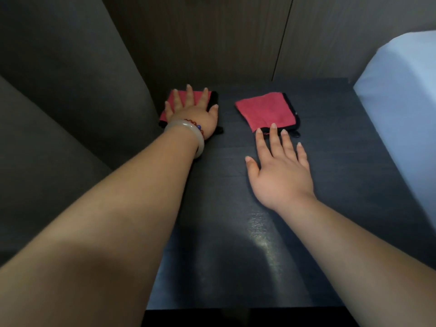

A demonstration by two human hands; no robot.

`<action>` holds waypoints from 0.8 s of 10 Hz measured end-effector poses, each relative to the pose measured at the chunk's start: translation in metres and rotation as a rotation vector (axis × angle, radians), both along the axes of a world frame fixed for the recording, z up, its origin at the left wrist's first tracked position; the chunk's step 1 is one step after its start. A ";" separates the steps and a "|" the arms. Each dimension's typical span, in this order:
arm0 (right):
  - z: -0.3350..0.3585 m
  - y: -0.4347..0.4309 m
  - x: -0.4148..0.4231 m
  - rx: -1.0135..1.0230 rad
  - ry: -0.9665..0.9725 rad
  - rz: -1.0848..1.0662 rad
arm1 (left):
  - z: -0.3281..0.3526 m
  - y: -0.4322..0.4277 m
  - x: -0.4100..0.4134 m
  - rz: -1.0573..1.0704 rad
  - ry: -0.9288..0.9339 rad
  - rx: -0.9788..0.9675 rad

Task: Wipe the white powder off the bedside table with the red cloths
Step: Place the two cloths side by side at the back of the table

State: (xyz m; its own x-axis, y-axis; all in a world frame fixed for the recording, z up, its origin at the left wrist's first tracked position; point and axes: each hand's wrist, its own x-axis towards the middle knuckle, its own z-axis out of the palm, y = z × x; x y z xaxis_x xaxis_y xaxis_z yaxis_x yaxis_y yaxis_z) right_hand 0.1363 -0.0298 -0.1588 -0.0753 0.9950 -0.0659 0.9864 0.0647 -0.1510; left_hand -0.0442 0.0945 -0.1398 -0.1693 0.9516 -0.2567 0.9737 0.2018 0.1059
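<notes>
Cloths sit side by side toward the far edge of the dark surface (236, 267), both red with black trim. I have my left hand (192, 109) spread flat on the left cloth (179, 97), fingers splayed and pressing, nothing pinched, so that grip is released but loaded onto the fabric. My right hand (280, 171) lies open, palm down; its fingertips (273, 126) just reach the near hem of the right cloth (265, 109), which lies straight ahead of it, turned slightly askew to the edge. The right grip holds nothing. A pale sheen on the near part of the surface may be powder or glare; I cannot tell. I judge the right hand must slide forward onto its cloth before wiping.
</notes>
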 end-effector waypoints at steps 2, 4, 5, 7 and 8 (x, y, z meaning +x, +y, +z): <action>-0.001 0.002 -0.001 0.007 -0.010 -0.004 | -0.008 -0.030 0.038 -0.226 0.007 0.047; 0.001 0.002 -0.001 -0.002 0.004 0.004 | 0.000 0.011 -0.005 -0.015 0.000 0.014; 0.001 0.003 -0.001 0.000 0.001 0.004 | 0.001 0.016 0.008 0.104 0.012 0.005; 0.001 0.004 -0.002 0.000 0.006 0.000 | -0.006 -0.005 0.029 0.017 -0.006 0.036; 0.001 0.005 -0.002 0.003 0.015 0.006 | -0.006 -0.002 0.008 -0.038 -0.006 0.042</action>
State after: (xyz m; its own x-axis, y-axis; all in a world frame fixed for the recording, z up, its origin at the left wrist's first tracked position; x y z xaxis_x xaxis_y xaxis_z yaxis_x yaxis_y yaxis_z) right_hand 0.1342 -0.0252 -0.1582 -0.0818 0.9948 -0.0613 0.9837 0.0707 -0.1651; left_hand -0.0367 0.0921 -0.1457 -0.1317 0.9672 -0.2172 0.9799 0.1602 0.1189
